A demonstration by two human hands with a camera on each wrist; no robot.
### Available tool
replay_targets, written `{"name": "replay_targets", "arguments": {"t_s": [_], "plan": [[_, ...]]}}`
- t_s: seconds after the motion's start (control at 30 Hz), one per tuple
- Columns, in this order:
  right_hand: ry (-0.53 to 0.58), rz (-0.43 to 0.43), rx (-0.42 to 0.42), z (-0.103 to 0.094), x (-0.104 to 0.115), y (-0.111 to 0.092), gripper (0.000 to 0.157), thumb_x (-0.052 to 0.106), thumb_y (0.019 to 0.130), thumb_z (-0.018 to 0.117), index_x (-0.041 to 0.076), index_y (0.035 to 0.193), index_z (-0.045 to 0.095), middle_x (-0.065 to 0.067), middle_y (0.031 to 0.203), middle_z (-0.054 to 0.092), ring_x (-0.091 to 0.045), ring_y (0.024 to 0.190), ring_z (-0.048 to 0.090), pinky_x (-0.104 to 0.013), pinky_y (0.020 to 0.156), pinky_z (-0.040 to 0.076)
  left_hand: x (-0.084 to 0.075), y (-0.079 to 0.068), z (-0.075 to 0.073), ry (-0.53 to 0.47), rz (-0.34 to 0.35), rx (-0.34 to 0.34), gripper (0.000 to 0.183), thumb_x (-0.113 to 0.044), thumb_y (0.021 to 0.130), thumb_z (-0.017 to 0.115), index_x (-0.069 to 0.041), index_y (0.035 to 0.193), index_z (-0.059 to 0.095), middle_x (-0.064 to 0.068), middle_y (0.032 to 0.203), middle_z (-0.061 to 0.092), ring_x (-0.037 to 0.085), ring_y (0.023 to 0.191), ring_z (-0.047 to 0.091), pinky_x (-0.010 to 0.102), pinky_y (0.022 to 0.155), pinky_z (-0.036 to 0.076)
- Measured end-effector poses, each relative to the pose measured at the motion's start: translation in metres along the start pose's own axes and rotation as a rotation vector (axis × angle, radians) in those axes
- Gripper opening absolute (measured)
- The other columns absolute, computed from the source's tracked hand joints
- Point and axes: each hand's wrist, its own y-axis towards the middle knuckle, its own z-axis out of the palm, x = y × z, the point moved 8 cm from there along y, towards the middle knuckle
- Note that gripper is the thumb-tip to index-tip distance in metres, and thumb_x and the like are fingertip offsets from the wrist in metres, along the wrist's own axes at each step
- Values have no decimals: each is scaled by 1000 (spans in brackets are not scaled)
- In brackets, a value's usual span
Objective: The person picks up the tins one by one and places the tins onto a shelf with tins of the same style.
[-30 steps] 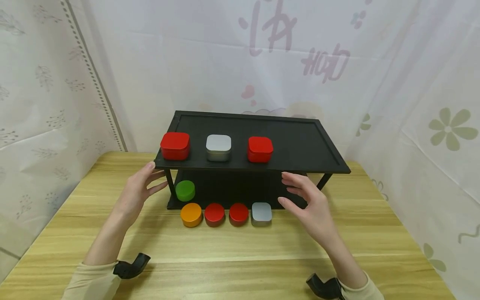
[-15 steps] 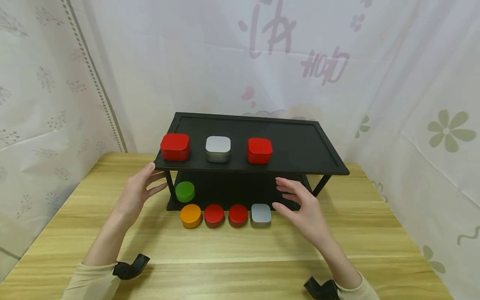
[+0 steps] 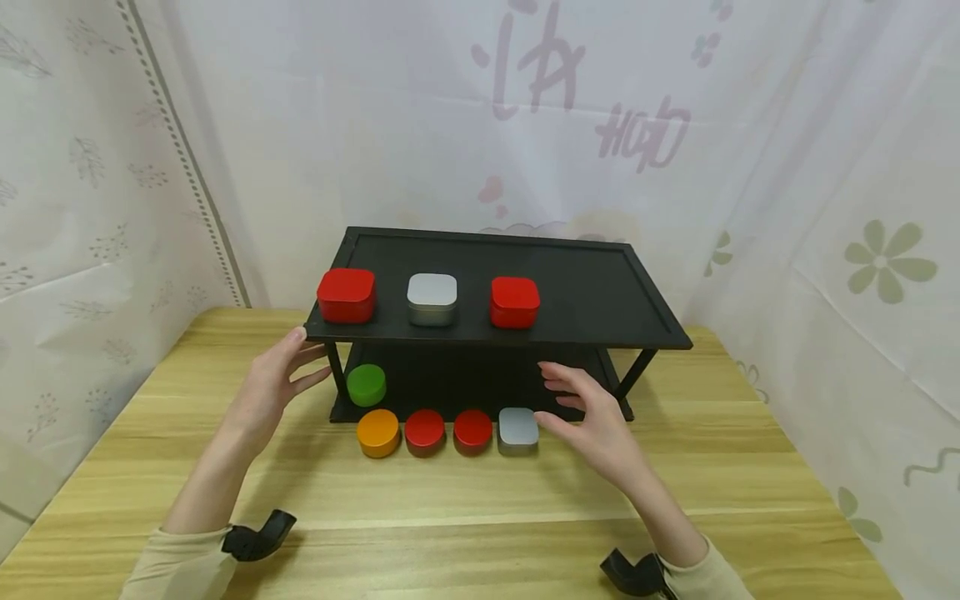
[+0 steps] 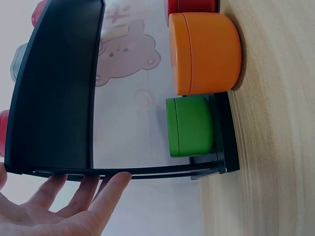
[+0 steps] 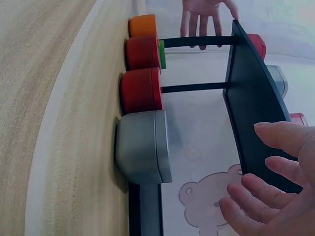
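A black two-tier shelf (image 3: 585, 292) stands on the table. My left hand (image 3: 272, 379) is at its left end, thumb at the front corner of the top board and the other fingers extended along the side; in the left wrist view the fingertips (image 4: 118, 182) meet the side frame. My right hand (image 3: 596, 429) hovers with parted, slightly bent fingers and nothing between them, thumb tip right beside the square silver tin (image 3: 518, 429). That tin ends a front row with two round red tins (image 3: 472, 431) and a round orange tin (image 3: 378, 432).
A round green tin (image 3: 367, 384) sits on the lower tier at the left. Along the top board's front stand a red square tin (image 3: 347, 295), a silver square tin (image 3: 432, 298) and another red square tin (image 3: 514, 302). Printed white cloth (image 3: 420, 108) hangs behind the wooden table (image 3: 420, 517).
My right hand has moved left and slightly down, toward the silver tin in the front row. My left hand stays at the shelf corner. The whole view shifts slightly.
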Motion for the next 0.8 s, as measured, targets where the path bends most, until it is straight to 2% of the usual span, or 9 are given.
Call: {"name": "replay_targets", "arguments": {"t_s": [0.23,0.4,0.57,0.8], "plan": [[-2,46,28,5,-9,1,65,11,87,83,18,145,56,-5,145,60,-31,127,62,-53,102,58,0,0,0,24,-7,1,41,-44,111,41,-20,140,55,-15,130,52,1,119,57,14,92,59],[-12,60,55,10,-14,2,67,11,86,84,16,146,55,-9,143,60,-35,126,62,-54,101,58,0,0,0,35,-1,4,42,-44,111,40,-20,140,56,-15,130,52,0,119,57,13,92,59],[-24,79,83,15,-20,3,68,14,86,84,17,147,54,-11,142,60,-34,126,62,-52,101,58,0,0,0,25,-1,3,37,-43,111,40,-22,136,58,-14,129,53,0,118,58,14,92,59],[-18,122,133,23,-28,1,69,17,88,83,18,149,52,-16,145,58,-36,129,60,-51,104,57,0,0,-1,-12,5,1,27,-41,111,41,-32,126,61,-15,126,55,-2,116,60,14,91,60]]}}
